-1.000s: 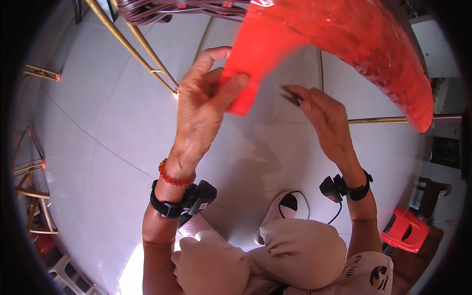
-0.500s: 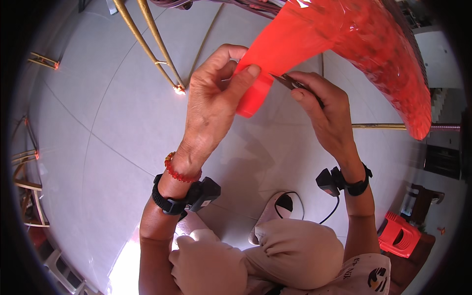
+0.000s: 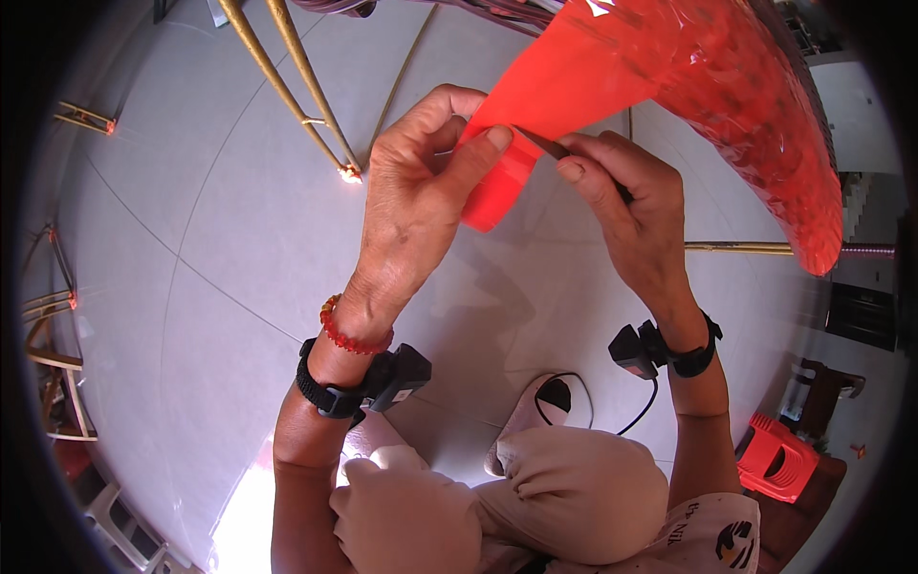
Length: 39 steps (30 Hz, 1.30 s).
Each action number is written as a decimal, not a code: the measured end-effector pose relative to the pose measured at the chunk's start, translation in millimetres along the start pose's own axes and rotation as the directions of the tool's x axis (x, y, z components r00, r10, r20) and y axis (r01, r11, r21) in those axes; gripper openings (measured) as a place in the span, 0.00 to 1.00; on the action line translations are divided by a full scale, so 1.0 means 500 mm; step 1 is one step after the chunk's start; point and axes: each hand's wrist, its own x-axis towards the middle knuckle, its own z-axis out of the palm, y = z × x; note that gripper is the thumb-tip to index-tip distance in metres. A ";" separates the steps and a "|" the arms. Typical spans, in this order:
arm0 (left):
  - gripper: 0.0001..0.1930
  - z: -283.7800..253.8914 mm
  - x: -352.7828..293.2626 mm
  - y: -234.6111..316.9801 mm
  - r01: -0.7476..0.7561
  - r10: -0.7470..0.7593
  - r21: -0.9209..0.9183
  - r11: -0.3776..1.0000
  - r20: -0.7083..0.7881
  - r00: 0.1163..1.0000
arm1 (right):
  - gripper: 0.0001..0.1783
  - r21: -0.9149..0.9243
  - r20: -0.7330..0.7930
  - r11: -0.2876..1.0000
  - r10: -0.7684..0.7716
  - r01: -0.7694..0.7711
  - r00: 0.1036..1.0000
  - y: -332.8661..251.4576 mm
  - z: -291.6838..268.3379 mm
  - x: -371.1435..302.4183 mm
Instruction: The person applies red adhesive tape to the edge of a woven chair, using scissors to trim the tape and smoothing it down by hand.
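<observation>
A flat red strip (image 3: 550, 91) slants down from a large red bundle (image 3: 755, 134) with a glossy, crinkled clear covering. My left hand (image 3: 421, 172) pinches the strip near its lower end, thumb on top and the other fingers behind. Below the thumb, the end of the strip hangs down folded or curled. In my right hand (image 3: 636, 196) is a small dark pointed cutting tool (image 3: 542, 143), like thread snips. Its tip lies against the strip, just right of my left thumb; most of its handle is hidden in my fingers.
Gold-coloured metal legs (image 3: 296, 81) stand on the grey tiled floor (image 3: 258, 230) at upper left. More frames and a white plastic chair (image 3: 124, 536) line the left edge. At lower right sits a red plastic object (image 3: 776, 459). My knees and a slipper are below.
My right hand has brought the tool's tip slightly up and left onto the strip, and its blades look closer together. My left hand stays almost still.
</observation>
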 end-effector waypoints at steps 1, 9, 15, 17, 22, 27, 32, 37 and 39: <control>0.04 -0.001 0.001 0.000 0.000 0.000 0.000 1.000 0.005 1.000 | 0.11 -0.001 0.000 1.000 -0.001 0.001 1.000 0.004 0.003 0.000; 0.03 -0.006 0.003 0.002 -0.036 0.037 -0.010 0.999 0.026 0.999 | 0.12 -0.011 0.017 0.994 0.107 -0.107 0.994 -0.014 0.003 0.008; 0.03 -0.007 0.003 0.004 -0.049 0.049 0.001 0.999 0.051 0.998 | 0.11 0.127 -0.027 0.991 -0.042 0.045 0.999 0.014 0.023 0.010; 0.03 -0.008 0.004 0.001 -0.050 0.050 -0.003 0.999 0.054 0.997 | 0.11 0.158 -0.057 0.984 -0.068 0.076 0.996 0.014 0.032 0.014; 0.04 -0.006 0.004 0.002 -0.054 0.056 -0.040 0.998 0.064 0.996 | 0.10 0.201 -0.062 0.975 -0.080 0.091 0.995 0.007 0.036 0.017; 0.04 -0.007 0.004 0.007 -0.020 0.023 -0.035 0.999 0.064 0.998 | 0.09 0.186 -0.071 0.977 -0.089 0.101 0.994 0.004 0.035 0.017; 0.04 -0.025 -0.004 -0.014 0.100 -0.100 0.008 0.995 0.042 0.994 | 0.07 0.187 -0.069 0.979 -0.071 0.083 0.995 0.019 0.042 0.013; 0.06 -0.102 -0.054 -0.033 0.235 -0.231 0.042 0.971 -0.077 0.970 | 0.08 -0.006 0.102 0.974 0.225 -0.225 0.969 0.081 0.083 -0.081; 0.05 -0.119 -0.068 -0.042 0.237 -0.229 0.051 0.970 -0.125 0.965 | 0.12 -0.142 0.177 0.962 0.255 -0.232 0.950 0.172 0.123 -0.179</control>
